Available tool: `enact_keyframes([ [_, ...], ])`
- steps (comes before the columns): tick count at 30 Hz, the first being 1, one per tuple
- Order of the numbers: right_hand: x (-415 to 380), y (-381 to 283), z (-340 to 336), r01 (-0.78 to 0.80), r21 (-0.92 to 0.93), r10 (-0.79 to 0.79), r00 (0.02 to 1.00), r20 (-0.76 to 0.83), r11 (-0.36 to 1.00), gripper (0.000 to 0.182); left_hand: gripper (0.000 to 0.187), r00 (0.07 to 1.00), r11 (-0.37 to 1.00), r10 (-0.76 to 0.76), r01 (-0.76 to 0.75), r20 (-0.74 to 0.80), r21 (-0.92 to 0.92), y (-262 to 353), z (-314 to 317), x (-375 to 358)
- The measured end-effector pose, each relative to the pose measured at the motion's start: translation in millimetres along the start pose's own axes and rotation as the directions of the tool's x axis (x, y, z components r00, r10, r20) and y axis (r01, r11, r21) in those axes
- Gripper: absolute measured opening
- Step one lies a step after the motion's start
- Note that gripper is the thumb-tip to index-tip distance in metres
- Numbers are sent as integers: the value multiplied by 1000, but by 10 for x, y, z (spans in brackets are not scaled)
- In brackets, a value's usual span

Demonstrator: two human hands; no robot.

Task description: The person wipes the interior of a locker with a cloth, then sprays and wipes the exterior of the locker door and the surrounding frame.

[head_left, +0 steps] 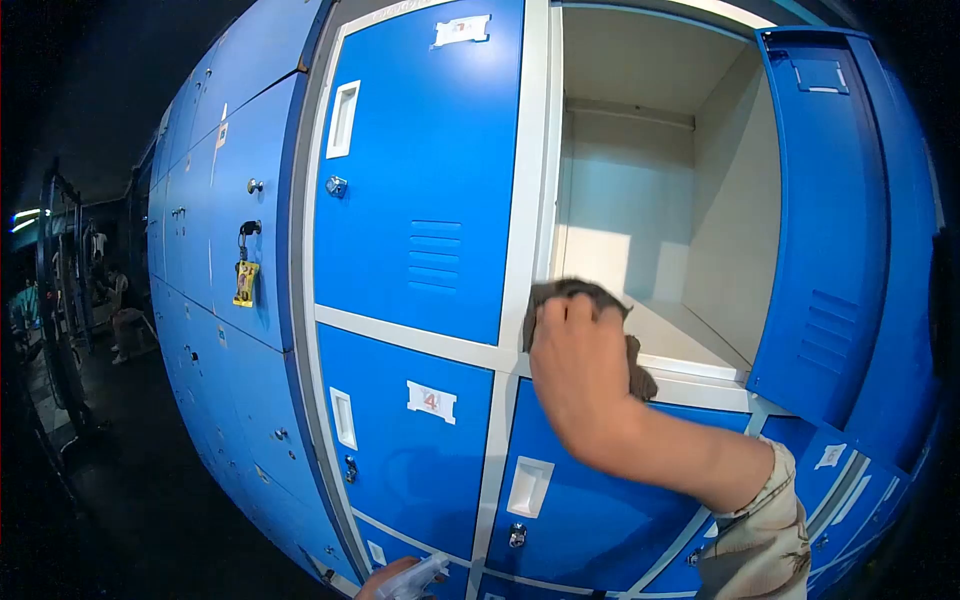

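Note:
My right hand (580, 365) is closed on a dark grey-brown cloth (641, 370). It presses the cloth against the white frame at the lower left corner of an open locker compartment (630, 170). The blue door (825, 230) of this compartment is swung out to the right. At the bottom edge, my left hand (378, 580) is only partly in view, its fingers wrapped round a translucent white plastic spray bottle (425, 572). Most of the bottle is cut off by the frame.
Shut blue locker doors (420, 180) stand left of and below the open compartment, with handles and locks. A lighter blue locker bank (225, 200) runs down the left, a yellow key tag (246, 284) hanging from one lock. Gym-like racks (62, 280) and a person (120, 300) are farther off.

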State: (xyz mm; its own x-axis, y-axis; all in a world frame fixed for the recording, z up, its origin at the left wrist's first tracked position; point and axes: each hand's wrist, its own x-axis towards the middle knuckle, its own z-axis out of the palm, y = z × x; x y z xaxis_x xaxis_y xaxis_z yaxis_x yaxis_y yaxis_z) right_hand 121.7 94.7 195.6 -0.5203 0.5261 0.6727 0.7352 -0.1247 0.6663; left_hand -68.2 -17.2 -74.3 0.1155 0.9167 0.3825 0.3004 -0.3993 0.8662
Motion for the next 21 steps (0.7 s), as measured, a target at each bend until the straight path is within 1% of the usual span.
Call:
enact_keyframes([
  [1,73,76,-13,-26,10,26,998,-56,1000,19,62,1000,1000,13,-13,-3,-13,-2,11,-7],
  [2,212,143,55,-95,-9,92,985,-149,995,19,62,1000,999,27,-27,-6,-25,-3,18,-14],
  [4,600,393,121,-218,2,209,930,-303,976,18,62,999,998,53,-54,-11,-28,-13,34,8],
  [6,1031,726,56,-293,77,300,871,-390,953,16,62,998,998,66,-66,-12,-5,-34,45,20],
  [7,1285,911,83,-329,61,320,834,-450,942,18,62,999,999,49,-50,-7,-7,-37,46,9],
  [8,1513,1093,63,-352,79,346,807,-479,932,20,62,999,999,33,-33,-4,-9,-39,47,-9],
  [9,1695,1261,23,-368,105,370,783,-500,924,28,62,1000,1000,21,-21,-5,-11,-36,45,-9],
  [11,2001,1603,-33,-385,169,417,777,-471,907,44,61,1000,999,3,-4,-29,-37,-2,43,0],
  [12,2149,1788,37,-374,146,395,773,-497,916,47,61,999,999,-7,5,-40,-51,13,36,0],
  [13,2110,1794,-78,-374,165,404,764,-503,913,39,61,999,999,9,-10,-43,-39,19,13,-8],
  [15,2001,1773,-337,-364,229,426,822,-377,903,28,61,998,999,36,-37,-45,-20,42,-22,-33],
  [18,2072,1745,-307,-366,190,412,817,-404,911,29,61,996,999,50,-51,-70,-18,166,-58,-60],
  [21,2102,1567,-227,-409,87,411,835,-366,908,28,60,996,997,-22,15,-85,-79,99,-68,-112],
])
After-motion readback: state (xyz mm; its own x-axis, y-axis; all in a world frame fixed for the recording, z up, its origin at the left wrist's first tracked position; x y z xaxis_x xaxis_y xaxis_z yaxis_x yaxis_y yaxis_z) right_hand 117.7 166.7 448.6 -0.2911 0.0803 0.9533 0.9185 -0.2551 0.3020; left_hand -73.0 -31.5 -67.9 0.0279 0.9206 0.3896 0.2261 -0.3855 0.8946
